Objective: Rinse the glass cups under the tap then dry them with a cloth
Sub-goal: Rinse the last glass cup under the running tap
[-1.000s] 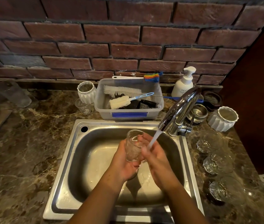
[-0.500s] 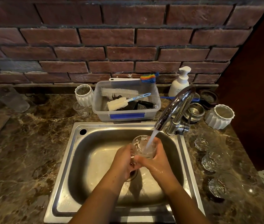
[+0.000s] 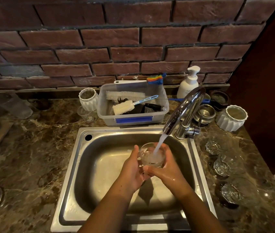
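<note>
A dark marble countertop [image 3: 32, 157] runs below a red brick wall [image 3: 116, 39], with a steel sink [image 3: 76, 174] set into it. Over the basin, both hands hold one upright glass cup [image 3: 151, 159]. The left hand [image 3: 131, 172] wraps its left side, and the right hand [image 3: 167, 170] curls round its right side and base. Water [image 3: 159, 142] from the chrome tap [image 3: 183, 108] streams into the cup. Three other glass cups [image 3: 224, 165] stand on the counter right of the sink. A plastic tub [image 3: 104, 113] of brushes sits behind.
</note>
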Tool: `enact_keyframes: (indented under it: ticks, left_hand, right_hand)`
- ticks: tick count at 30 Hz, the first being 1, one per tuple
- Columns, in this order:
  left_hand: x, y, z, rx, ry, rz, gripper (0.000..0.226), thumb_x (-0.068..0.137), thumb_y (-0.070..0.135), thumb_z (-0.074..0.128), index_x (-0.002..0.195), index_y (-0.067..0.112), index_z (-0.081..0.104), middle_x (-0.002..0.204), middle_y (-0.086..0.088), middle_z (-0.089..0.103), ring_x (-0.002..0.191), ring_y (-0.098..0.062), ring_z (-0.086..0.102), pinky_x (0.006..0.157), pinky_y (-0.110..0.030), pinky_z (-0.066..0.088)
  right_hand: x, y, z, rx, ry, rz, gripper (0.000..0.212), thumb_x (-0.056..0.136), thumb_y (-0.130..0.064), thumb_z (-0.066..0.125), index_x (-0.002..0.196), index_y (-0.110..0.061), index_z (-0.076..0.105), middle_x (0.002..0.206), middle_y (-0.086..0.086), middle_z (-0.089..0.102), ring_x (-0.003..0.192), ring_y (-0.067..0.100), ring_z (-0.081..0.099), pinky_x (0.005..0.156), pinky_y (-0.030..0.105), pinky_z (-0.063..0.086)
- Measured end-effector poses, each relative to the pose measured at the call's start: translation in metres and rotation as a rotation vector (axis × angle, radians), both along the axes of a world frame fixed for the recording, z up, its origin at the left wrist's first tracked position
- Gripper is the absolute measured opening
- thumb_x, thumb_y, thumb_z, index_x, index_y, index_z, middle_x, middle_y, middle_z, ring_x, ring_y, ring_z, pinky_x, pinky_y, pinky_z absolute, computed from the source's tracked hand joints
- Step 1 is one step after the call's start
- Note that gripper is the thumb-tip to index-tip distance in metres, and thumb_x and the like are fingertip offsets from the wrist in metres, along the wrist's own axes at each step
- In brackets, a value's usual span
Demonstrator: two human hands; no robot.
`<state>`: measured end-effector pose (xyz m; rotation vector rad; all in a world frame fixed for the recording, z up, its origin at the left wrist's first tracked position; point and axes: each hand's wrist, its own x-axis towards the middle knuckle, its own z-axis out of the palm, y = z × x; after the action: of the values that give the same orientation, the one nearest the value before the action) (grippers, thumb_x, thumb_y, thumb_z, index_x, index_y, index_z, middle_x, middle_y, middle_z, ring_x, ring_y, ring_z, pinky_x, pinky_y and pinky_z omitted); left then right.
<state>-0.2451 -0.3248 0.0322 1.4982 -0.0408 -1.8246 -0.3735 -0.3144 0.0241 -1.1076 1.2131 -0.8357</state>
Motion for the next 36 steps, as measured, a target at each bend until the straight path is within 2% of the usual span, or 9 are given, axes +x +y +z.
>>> enact_keyframes:
  ticks: [5,8,11,15,17,20,29,34,36]
  left_hand:
    - [-0.002,-0.002,0.000,0.000,-0.009,0.013,0.047,0.099,0.054,0.050,0.124,0.016,0.063,0.117,-0.015,0.072,0.103,-0.033,0.071,0.074,-0.041,0.061]
    - [-0.003,-0.002,0.003,-0.001,-0.039,0.012,0.041,0.100,0.052,0.050,0.118,0.017,0.062,0.113,-0.015,0.072,0.098,-0.033,0.071,0.065,-0.038,0.060]
    - [-0.005,-0.003,0.000,-0.039,-0.040,-0.006,0.047,0.100,0.054,0.048,0.123,0.016,0.064,0.114,-0.015,0.073,0.101,-0.033,0.071,0.073,-0.041,0.060]
    - [-0.005,-0.002,-0.004,-0.069,-0.056,-0.024,0.060,0.097,0.064,0.044,0.121,0.013,0.067,0.110,-0.014,0.076,0.103,-0.031,0.071,0.076,-0.038,0.058]
    - [-0.005,-0.002,-0.004,-0.037,-0.029,-0.008,0.061,0.097,0.064,0.043,0.125,0.015,0.064,0.113,-0.016,0.075,0.103,-0.032,0.071,0.071,-0.038,0.058]
    - [-0.005,0.000,-0.008,-0.055,-0.016,-0.004,0.066,0.094,0.068,0.043,0.138,0.022,0.058,0.126,-0.015,0.070,0.108,-0.035,0.071,0.083,-0.044,0.060]
    - [-0.004,0.011,-0.017,-0.073,-0.098,-0.016,0.065,0.097,0.068,0.031,0.143,0.026,0.052,0.131,-0.014,0.067,0.114,-0.036,0.067,0.100,-0.050,0.054]
    - [0.002,0.025,-0.034,0.018,-0.044,-0.024,0.077,0.099,0.069,0.022,0.124,0.014,0.069,0.108,-0.017,0.077,0.093,-0.030,0.076,0.066,-0.036,0.062]
    - [0.003,0.031,-0.042,0.043,-0.030,-0.033,0.079,0.099,0.070,0.020,0.123,0.013,0.069,0.103,-0.016,0.078,0.087,-0.028,0.078,0.061,-0.034,0.061]
  right_hand:
    - [0.000,0.000,-0.001,0.000,0.014,0.028,0.083,0.071,-0.019,0.088,0.137,-0.036,0.041,0.130,-0.007,0.059,0.121,0.012,0.060,0.099,0.031,0.056]
    - [-0.001,-0.001,0.000,-0.010,0.017,0.014,0.079,0.072,-0.017,0.088,0.132,-0.041,0.042,0.129,-0.007,0.059,0.119,0.013,0.061,0.094,0.027,0.057]
    - [0.000,-0.003,0.000,-0.007,0.021,0.009,0.078,0.074,-0.012,0.086,0.133,-0.038,0.042,0.127,-0.008,0.060,0.115,0.009,0.063,0.088,0.023,0.057]
    - [-0.003,0.000,0.001,0.017,0.047,0.046,0.070,0.075,-0.015,0.086,0.129,-0.034,0.047,0.121,-0.007,0.063,0.112,0.010,0.065,0.093,0.034,0.059]
    - [-0.005,0.002,0.001,0.036,0.037,0.059,0.063,0.078,-0.011,0.083,0.125,-0.035,0.049,0.118,-0.008,0.065,0.107,0.004,0.067,0.084,0.026,0.060]
    - [-0.005,0.005,-0.002,0.069,0.036,0.061,0.056,0.081,-0.012,0.080,0.123,-0.032,0.050,0.117,-0.006,0.067,0.103,0.002,0.069,0.076,0.019,0.057]
    - [0.004,0.012,-0.022,0.202,0.081,0.022,0.064,0.088,-0.028,0.074,0.140,-0.021,0.037,0.128,0.004,0.062,0.110,0.017,0.067,0.089,0.032,0.060]
    - [0.015,0.022,-0.031,0.328,0.129,0.006,0.064,0.087,-0.041,0.072,0.139,-0.020,0.041,0.124,0.003,0.066,0.109,0.021,0.068,0.093,0.045,0.059]
    - [0.020,0.027,-0.035,0.376,0.154,-0.003,0.067,0.082,-0.051,0.073,0.135,-0.021,0.046,0.121,0.001,0.068,0.106,0.020,0.070,0.093,0.046,0.059]
